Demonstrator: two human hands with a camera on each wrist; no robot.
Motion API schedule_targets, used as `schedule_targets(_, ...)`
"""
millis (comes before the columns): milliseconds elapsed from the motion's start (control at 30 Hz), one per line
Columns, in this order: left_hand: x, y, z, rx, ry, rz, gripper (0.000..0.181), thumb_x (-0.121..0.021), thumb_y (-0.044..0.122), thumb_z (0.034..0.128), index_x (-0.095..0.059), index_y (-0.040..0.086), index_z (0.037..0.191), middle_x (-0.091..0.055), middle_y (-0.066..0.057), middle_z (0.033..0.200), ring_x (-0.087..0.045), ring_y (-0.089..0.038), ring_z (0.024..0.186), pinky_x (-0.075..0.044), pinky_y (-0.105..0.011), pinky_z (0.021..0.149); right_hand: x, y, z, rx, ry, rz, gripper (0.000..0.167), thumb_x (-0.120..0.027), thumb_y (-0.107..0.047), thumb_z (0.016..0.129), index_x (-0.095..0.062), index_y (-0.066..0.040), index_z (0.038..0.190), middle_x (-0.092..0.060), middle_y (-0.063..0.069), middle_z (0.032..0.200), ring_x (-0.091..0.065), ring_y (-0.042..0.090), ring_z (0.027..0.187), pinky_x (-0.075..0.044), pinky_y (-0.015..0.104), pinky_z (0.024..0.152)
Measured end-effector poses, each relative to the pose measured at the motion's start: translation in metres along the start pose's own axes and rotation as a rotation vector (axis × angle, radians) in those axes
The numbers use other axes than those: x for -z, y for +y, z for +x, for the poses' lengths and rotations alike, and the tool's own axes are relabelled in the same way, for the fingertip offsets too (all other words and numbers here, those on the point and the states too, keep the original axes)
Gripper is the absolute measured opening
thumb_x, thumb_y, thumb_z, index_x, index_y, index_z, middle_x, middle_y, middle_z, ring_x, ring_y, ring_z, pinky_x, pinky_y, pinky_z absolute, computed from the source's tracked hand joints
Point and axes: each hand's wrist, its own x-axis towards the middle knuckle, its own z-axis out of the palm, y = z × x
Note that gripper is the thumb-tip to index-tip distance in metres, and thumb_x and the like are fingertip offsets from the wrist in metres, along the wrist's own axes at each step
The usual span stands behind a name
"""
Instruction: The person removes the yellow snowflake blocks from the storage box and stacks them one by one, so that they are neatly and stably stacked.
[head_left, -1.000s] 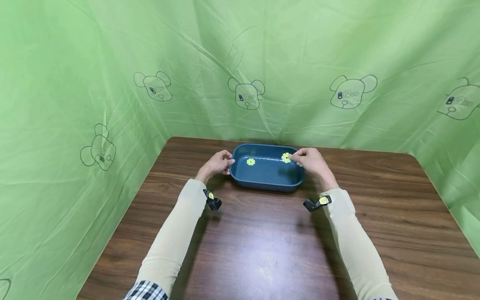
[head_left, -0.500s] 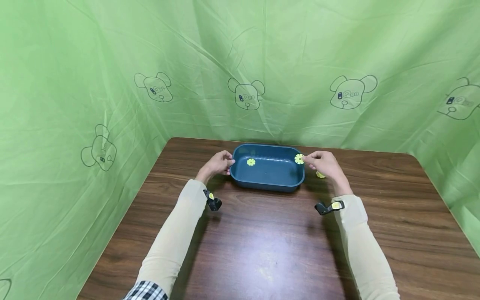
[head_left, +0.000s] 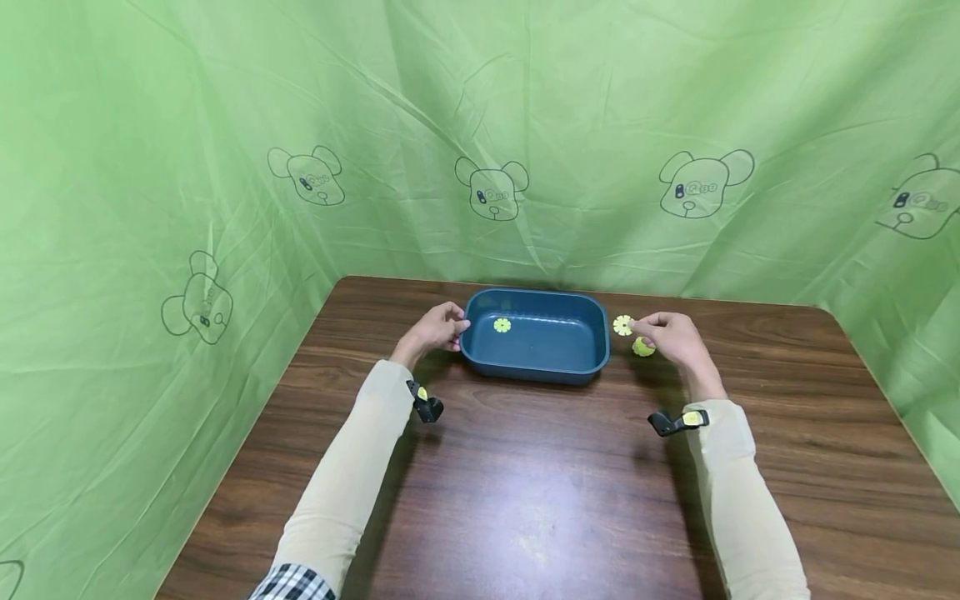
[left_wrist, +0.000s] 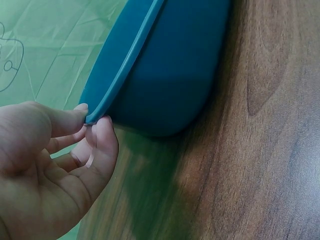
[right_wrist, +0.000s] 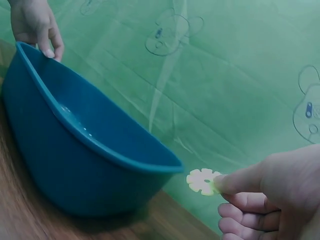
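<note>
A blue plastic basin (head_left: 534, 374) stands near the table's back edge. My left hand (head_left: 435, 327) pinches its left rim between thumb and fingers, as the left wrist view shows close up. Inside the basin, toward the left, lies a yellow flower-shaped piece (head_left: 502, 325). To the right of the basin my right hand (head_left: 675, 339) pinches a second yellow flower-shaped piece (right_wrist: 200, 181), flat with a small hole in its middle, between thumb and forefinger. Below that hand another yellow flower-shaped piece (head_left: 642, 347) lies on the table, partly covered by the fingers.
The brown wooden table (head_left: 517, 492) has a glossy bright spot in front. A green cloth (head_left: 585, 100) with bear-head drawings hangs behind and to both sides, close to the table's back edge.
My right hand has moved right with the yellow flower-shaped piece, from above the basin to beyond its right rim. The piece on the table has come into sight. My left hand stays at the rim.
</note>
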Motion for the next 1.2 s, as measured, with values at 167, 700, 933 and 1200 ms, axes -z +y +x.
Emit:
schedule_targets(167, 0.000, 0.001, 0.000, 0.007, -0.002, 0.002, 0.026, -0.052, 0.012, 0.0988, -0.044, 0.001, 0.120, -0.047, -0.010, 0.085, -0.053, -0.017, 0.065, -0.055, -0.027, 0.064, 0.010, 0.012, 0.001, -0.023, 0.012, -0.017, 0.047, -0.063, -0.040, 0.091, -0.059, 0.003, 0.112, -0.055, -0.015, 0.070, -0.051, 0.001, 0.066, -0.045, 0.025, 0.067)
schedule_targets(700, -0.001, 0.000, -0.002, 0.001, -0.002, -0.004, 0.024, -0.052, 0.011, 0.0988, -0.044, 0.001, 0.118, -0.047, -0.011, 0.086, -0.053, -0.016, 0.065, -0.054, -0.024, 0.060, 0.017, 0.045, 0.011, -0.110, -0.019, -0.047, 0.051, -0.060, -0.036, 0.094, -0.058, 0.007, 0.121, -0.065, -0.002, 0.086, -0.059, 0.008, 0.078, -0.053, 0.025, 0.075)
schedule_targets(933, -0.001, 0.000, -0.002, 0.000, 0.002, -0.008, 0.024, -0.052, 0.011, 0.0986, -0.044, 0.000, 0.118, -0.048, -0.012, 0.087, -0.053, -0.017, 0.065, -0.053, -0.023, 0.058, 0.015, 0.049, 0.013, -0.124, 0.044, -0.133, 0.047, -0.062, -0.037, 0.091, -0.064, 0.004, 0.113, -0.064, -0.004, 0.078, -0.055, 0.006, 0.070, -0.049, 0.026, 0.070)
schedule_targets(1200, -0.001, 0.000, 0.000, 0.003, 0.000, 0.004, 0.025, -0.052, 0.012, 0.0988, -0.044, 0.001, 0.120, -0.048, -0.011, 0.086, -0.053, -0.016, 0.065, -0.055, -0.027, 0.064, 0.014, 0.048, 0.010, -0.116, 0.075, -0.194, 0.044, -0.062, -0.037, 0.092, -0.066, 0.003, 0.110, -0.060, -0.006, 0.077, -0.053, 0.008, 0.071, -0.045, 0.023, 0.065)
